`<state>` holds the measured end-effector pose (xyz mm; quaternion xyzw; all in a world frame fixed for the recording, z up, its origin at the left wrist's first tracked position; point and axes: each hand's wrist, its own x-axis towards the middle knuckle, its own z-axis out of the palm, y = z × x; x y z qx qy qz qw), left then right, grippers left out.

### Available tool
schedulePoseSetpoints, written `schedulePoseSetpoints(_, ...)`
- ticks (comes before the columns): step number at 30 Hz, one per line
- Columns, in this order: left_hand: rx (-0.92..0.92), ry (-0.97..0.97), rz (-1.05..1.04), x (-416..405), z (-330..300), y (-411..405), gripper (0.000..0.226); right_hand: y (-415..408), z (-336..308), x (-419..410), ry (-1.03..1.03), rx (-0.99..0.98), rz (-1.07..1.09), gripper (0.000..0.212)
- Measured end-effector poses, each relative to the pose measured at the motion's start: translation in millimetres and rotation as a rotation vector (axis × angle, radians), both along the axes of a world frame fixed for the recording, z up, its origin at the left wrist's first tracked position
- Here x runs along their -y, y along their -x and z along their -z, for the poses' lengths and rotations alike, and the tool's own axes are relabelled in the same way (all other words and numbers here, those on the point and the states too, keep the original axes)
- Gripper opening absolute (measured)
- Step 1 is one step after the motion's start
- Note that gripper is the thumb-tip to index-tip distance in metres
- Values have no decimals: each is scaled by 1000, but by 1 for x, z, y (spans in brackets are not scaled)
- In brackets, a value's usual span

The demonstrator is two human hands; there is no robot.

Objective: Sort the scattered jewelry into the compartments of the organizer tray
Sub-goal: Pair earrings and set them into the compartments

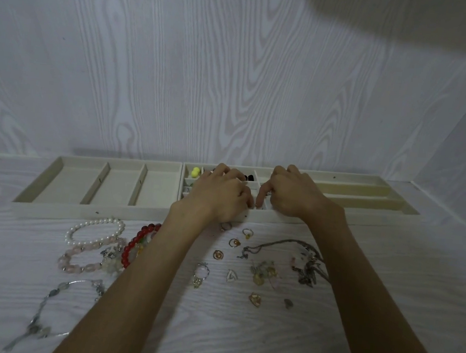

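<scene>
Jewelry lies scattered on the desk in front of the organizer tray, most of it not yet sorted. Rings, small and light: a gold ring just beside the tray's front rim, two more rings and nearer the person, a silver ring with a charm below them. Hard, slippery, prone to roll; best pinched across the band with fingertips. Tangled chain necklace on the right, limp and likely to snag; I would lift it from the middle of the bunch, not by one end. Beaded bracelets on the left: pearl bracelet, pink bracelet, red bracelet partly hidden under the left forearm. These look heavier, probably flexible on their cord, easy to hook with one finger through the loop. Long thin necklace at the near left, delicate by the look of it. Both hands work over the tray's small middle compartments. Left hand has its fingers curled downward, right hand likewise, fingertips of the two almost meeting over a front cell. Something tiny may be pinched there, but whether either grip holds a piece I cannot tell. Yellow-green beads sit in a rear small cell; the three wide left compartments hold nothing visible.
</scene>
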<state>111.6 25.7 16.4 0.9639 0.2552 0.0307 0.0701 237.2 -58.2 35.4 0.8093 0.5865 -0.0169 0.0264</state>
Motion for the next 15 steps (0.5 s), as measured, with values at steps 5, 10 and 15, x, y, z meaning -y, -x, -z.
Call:
schedulePoseSetpoints(5, 156, 119, -4, -1, -9, 9, 35, -4, -11, 14, -225, -171, -9, 41)
schedulePoseSetpoints(10, 346, 173, -77, 17, -16, 29, 27, 0, -17, 53, -184, -331, -83, 23)
schedulePoseSetpoints(15, 410, 226, -102, 43, 4, 52, 21, 7, -2, 88, -204, -436, -86, 12)
